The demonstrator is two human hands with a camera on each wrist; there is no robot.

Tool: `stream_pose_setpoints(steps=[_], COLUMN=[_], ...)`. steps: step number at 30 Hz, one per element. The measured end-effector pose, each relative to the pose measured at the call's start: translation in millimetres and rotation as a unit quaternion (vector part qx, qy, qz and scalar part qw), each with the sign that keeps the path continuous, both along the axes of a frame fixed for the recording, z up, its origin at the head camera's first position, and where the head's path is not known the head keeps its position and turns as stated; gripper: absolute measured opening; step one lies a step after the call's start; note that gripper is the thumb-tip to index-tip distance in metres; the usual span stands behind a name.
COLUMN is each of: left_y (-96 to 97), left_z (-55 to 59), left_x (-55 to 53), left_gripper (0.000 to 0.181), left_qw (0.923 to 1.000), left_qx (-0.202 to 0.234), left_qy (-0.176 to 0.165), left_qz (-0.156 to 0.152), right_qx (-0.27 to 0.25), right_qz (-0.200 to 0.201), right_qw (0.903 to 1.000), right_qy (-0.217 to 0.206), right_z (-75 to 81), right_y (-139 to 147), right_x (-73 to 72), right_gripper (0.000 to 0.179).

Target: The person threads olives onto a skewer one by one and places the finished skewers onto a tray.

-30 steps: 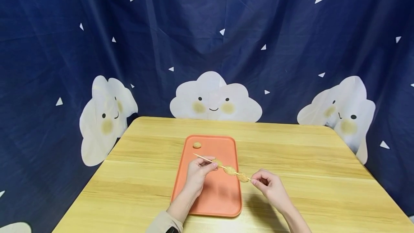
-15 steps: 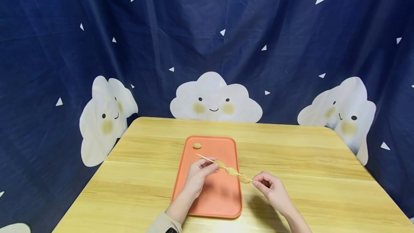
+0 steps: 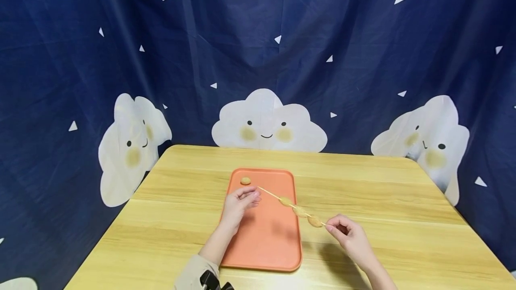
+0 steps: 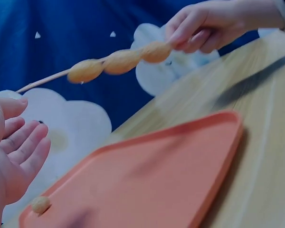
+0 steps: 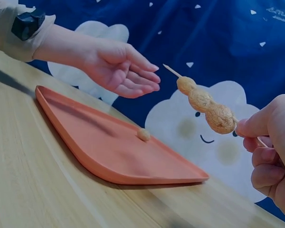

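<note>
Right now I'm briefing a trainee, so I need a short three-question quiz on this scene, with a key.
1. How many tan balls are threaded on the skewer?
2. True or false: the left hand grips the skewer.
3. The loose ball lies on: a) bare table, b) the tray, c) the left palm?

Key: 1. Three. 2. False; the right hand pinches it. 3. b, near its far left corner.

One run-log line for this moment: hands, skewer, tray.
right hand: pinches skewer end | left hand: empty, apart from skewer | skewer: three tan pieces threaded | tray: one loose piece, far-left corner
</note>
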State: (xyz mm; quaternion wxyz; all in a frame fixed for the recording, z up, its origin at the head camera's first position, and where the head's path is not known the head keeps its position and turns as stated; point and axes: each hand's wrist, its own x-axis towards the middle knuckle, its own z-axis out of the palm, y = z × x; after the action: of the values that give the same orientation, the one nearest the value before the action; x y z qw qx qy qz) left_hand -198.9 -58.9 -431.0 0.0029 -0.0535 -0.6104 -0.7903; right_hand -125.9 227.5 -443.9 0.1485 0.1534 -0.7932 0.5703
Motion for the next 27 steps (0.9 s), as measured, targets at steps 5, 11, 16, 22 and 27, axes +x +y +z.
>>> stream_pose_setpoints(steps=[5, 11, 16, 22, 27], left_y=[-6.9, -12.1, -20.4, -31.2, -37.6], left_z=[0.0, -13.5, -21.9, -30.4, -32.8], left_x=[-13.4, -35.8, -52.0, -69.0, -80.3], left_gripper=[0.032, 0.03, 0.028, 0.041, 0.053], left_qw=[0.9976, 0.9896, 0.9813, 0.9719, 0.9643], left_qx=[-0.059, -0.116, -0.161, -0.211, -0.247], left_qy=[-0.003, 0.007, 0.023, 0.019, -0.001], left_qz=[0.037, 0.084, 0.104, 0.104, 0.096], right_qx=[0.013, 0.023, 0.03, 0.031, 0.029], right_qz=[-0.015, -0.028, -0.031, -0.028, -0.031], right_qw=[0.9996, 0.9988, 0.9987, 0.9988, 0.999], right_qy=[-0.02, -0.031, -0.026, -0.023, -0.014], right_z=[-1.7, -1.4, -1.8, -0.4, -0.7], right_y=[5.1, 7.9, 9.3, 9.6, 8.7], right_x=[1.4, 2.2, 2.3, 3.7, 3.7], right_gripper=[0.005, 0.005, 0.007, 0.005, 0.006])
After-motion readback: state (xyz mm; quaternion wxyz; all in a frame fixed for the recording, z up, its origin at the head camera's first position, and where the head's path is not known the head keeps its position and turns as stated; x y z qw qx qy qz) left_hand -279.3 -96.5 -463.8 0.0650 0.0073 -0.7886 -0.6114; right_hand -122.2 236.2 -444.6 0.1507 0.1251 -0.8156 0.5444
